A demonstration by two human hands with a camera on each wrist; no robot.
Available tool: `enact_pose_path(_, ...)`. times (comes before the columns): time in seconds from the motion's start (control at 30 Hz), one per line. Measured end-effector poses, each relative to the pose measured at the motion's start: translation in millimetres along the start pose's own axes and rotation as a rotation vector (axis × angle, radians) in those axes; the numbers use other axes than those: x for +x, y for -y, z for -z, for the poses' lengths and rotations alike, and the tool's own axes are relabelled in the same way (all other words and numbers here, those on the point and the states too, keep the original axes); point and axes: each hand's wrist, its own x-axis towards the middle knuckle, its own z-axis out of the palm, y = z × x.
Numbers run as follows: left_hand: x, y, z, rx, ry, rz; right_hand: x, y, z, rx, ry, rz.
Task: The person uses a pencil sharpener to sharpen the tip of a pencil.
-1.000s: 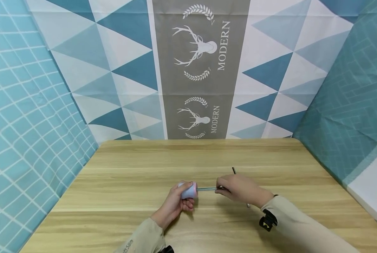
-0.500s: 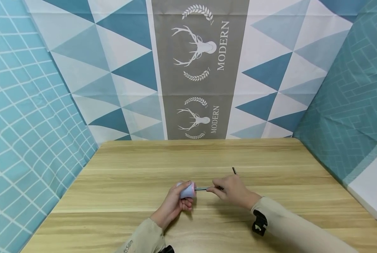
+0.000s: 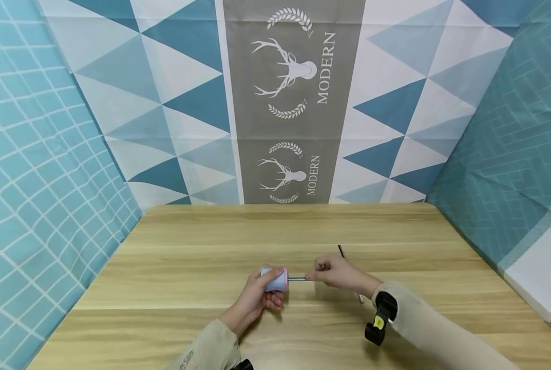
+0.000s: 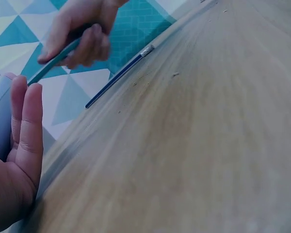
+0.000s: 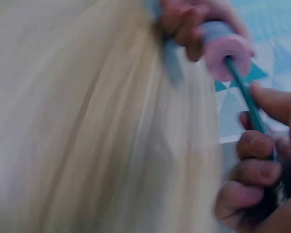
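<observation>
In the head view, the left hand grips a pale-blue cylinder, the right hand a thin teal rod right of it; left wrist, a dark-blue stick lies beyond it; right wrist, the rod enters its pink end.

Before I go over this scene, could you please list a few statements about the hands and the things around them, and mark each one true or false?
1. The left hand holds a pale blue cylinder. True.
2. The right hand grips a thin rod. True.
3. The rod points away from the cylinder. False: it reaches the hole in the cylinder's pink end.
4. A pen-like stick lies on the wooden tabletop. True.
5. The cylinder stands upright on the tabletop. False: it is held on its side, pink end toward the right hand.
6. Both forearms are bare. False: both have beige sleeves.
</observation>
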Motion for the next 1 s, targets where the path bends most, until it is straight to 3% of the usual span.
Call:
enact_pose_path(0.13, 1.8, -0.6, 0.4, -0.017, 0.004, 0.001, -2, 3, -1, -0.64, -0.193, 0.542)
enact_pose_path(0.2, 2.1, -0.8, 0.8, -0.025, 0.003, 0.003, -2, 4, -2, -0.898, -0.281, 0.747)
enact_pose_path(0.27, 2.1, -0.8, 1.2, -0.028, 0.003, 0.005, -1, 4, -3, -0.997, -0.296, 0.845)
enact_pose_path(0.3, 2.1, -0.9, 1.3, -0.027, 0.005, 0.007, -2, 5, -3, -0.972, -0.266, 0.847)
enact_pose_path(0.4, 2.4, -1.2, 1.6, -0.014, 0.018, 0.013, -3, 8, -2, -0.759, -0.124, 0.727)
enact_pose_path(0.53, 2.3, -1.9, 1.8, 0.009, 0.03, 0.02, -3, 14, 3, -0.386, 0.052, 0.432)
enact_pose_path(0.73, 0.2, -1.2, 1.6, 0.012, 0.036, 0.015, 2, 12, 11, 0.128, 0.229, -0.019)
enact_pose_path(0.87, -1.0, -0.5, 0.8, 0.009, 0.038, 0.01, 6, 6, 14, 0.329, 0.284, -0.196)
enact_pose_path(1.0, -1.2, 0.1, 0.0, 0.013, 0.044, 0.015, 6, 2, 16, 0.397, 0.331, -0.254)
